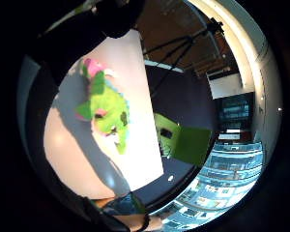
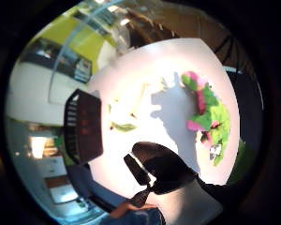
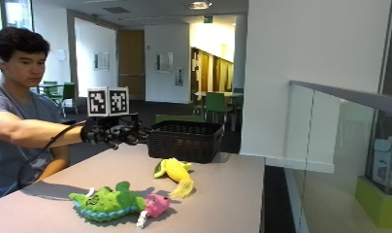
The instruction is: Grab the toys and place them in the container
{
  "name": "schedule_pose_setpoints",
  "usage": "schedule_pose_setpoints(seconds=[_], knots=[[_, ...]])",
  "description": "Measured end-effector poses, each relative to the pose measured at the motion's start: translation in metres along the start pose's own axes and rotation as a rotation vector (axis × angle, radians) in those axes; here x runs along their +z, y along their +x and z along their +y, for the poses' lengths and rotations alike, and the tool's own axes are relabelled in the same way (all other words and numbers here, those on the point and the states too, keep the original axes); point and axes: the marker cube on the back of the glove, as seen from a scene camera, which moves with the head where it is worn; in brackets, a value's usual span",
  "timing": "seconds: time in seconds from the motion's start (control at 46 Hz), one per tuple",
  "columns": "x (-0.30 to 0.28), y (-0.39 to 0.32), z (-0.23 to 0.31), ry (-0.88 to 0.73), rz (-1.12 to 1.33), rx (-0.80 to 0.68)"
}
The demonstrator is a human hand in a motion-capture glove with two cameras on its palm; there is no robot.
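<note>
Two toys (image 3: 112, 204) on table (image 3: 235, 194), beside basket (image 3: 185, 141)

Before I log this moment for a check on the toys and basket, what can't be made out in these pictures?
- Inside of the black basket: outside view, its wall hides any contents.
- Gloved right hand: outside view, fingers too small to judge.
- Yellow toy: thumb-side palm view, washed out by glare.
- Green toy: far side hidden by its own body.

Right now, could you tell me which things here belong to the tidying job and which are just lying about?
Job: green plush toy, yellow plush toy, black basket, gloved right hand.

Lying about: table, green chairs behind.
</note>
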Motion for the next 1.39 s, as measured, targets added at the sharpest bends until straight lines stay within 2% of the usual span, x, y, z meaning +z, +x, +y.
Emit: schedule_pose_setpoints(seconds=[0.304,0.674,1.152,1.391], knots=[[0.086,0.049,0.002,-0.101,-0.049,0.097],[0.163,0.054,0.011,-0.213,-0.134,0.128],[0.161,0.041,0.012,0.020,-0.083,0.124],[0.146,0.043,0.013,-0.051,-0.066,0.144]])
